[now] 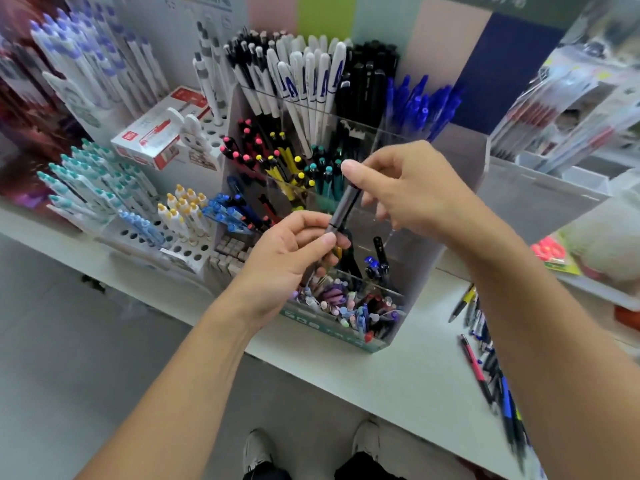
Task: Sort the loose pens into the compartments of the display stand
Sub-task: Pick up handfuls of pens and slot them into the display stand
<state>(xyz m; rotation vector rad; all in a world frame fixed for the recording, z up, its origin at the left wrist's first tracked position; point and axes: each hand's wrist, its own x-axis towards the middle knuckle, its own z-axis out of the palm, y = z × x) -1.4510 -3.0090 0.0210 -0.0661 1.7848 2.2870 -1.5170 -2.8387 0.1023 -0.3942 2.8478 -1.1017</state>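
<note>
One grey pen (341, 206) is in my grip, held slantwise above the middle of the display stand (460, 188). My left hand (291, 252) pinches its lower end between thumb and fingertips, and my right hand (401, 188) curls around the upper end, thumb up beside its tip. The pen touches no compartment; it hangs over the tier with the yellow-tipped pens (289, 164) and teal-tipped pens (327, 171).

I judge that I am checking this pen before placing it, so the sorting is mid-way: a heap of loose pens (485, 355) waits on the counter (398, 372) at my right. Next I must find the compartment whose pens match this grey barrel, let go with one hand, and lower it upright into that slot without knocking its neighbours.

Behind stand white pens (311, 81), black ones (369, 77) and blue pens (420, 105). The front bin (349, 306) holds a jumble too mixed to sort out by eye. My right arm covers part of the loose heap, which is blurred, and I cannot tell whether the pen's cap is being pulled or merely held.
</note>
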